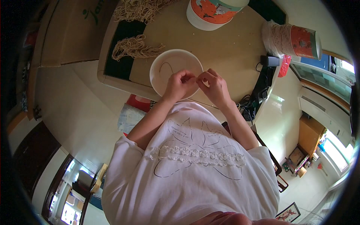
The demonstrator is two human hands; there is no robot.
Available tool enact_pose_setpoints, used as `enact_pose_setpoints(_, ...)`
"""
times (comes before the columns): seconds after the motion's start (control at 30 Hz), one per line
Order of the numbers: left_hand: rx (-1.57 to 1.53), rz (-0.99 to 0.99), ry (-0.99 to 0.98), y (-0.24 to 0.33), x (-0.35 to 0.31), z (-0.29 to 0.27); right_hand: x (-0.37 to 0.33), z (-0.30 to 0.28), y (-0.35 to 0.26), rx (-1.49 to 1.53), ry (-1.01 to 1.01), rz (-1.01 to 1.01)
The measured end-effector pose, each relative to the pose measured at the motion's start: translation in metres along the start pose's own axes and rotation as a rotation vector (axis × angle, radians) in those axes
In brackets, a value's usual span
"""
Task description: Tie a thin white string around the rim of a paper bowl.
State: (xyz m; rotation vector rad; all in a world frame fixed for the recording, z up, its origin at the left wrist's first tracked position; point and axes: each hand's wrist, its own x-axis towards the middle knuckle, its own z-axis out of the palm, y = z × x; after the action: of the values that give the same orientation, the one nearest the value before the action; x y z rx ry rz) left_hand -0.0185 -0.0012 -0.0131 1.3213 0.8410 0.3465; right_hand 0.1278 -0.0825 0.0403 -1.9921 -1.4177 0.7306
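My left hand (179, 87) is over a white round bowl (154, 71), its thumb and fingers pinched together. A thin beige string (165, 64) curves inside the bowl and runs up to this hand. My right hand (213, 87) is closed in a pinch at the bowl's right rim, its fingertips meeting those of the left. What lies between the right fingertips is too small to make out. Left of the bowl lies a loose bundle of beige strings (135, 48), its tail ends close to the rim.
A larger heap of beige strings (138, 10) lies at the far left, near a cardboard box (75, 33). A white and orange paper tub (213, 15) stands at the back. Stacked paper cups (296, 40) lie at the right, with black adapters and cables (258, 95) along that edge.
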Motion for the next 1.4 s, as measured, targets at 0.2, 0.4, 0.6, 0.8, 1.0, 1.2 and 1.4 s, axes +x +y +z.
enact_pose_setpoints(0.2,-0.085,0.001,0.109,-0.001,0.001,0.000,-0.001,0.000,0.001,-0.022,0.002,-0.033)
enact_pose_setpoints(0.4,-0.030,-0.051,0.152,0.000,0.002,-0.004,-0.001,-0.001,0.001,-0.052,0.006,-0.050)
enact_pose_setpoints(0.6,-0.049,-0.111,0.143,-0.001,0.003,-0.005,0.000,-0.002,-0.002,-0.064,-0.002,-0.042)
enact_pose_setpoints(0.8,0.019,0.005,-0.100,-0.005,0.003,-0.004,-0.001,-0.002,0.000,-0.067,-0.001,-0.047)
enact_pose_setpoints(1.0,0.020,0.077,0.000,-0.002,0.001,-0.003,-0.001,-0.002,-0.001,-0.077,-0.007,-0.054)
enact_pose_setpoints(1.2,0.075,0.015,0.014,-0.002,0.003,-0.011,-0.001,-0.003,-0.005,-0.050,0.012,-0.040)
enact_pose_setpoints(1.4,0.067,-0.020,0.012,0.009,0.001,-0.008,-0.001,-0.001,0.000,-0.097,0.024,-0.105)
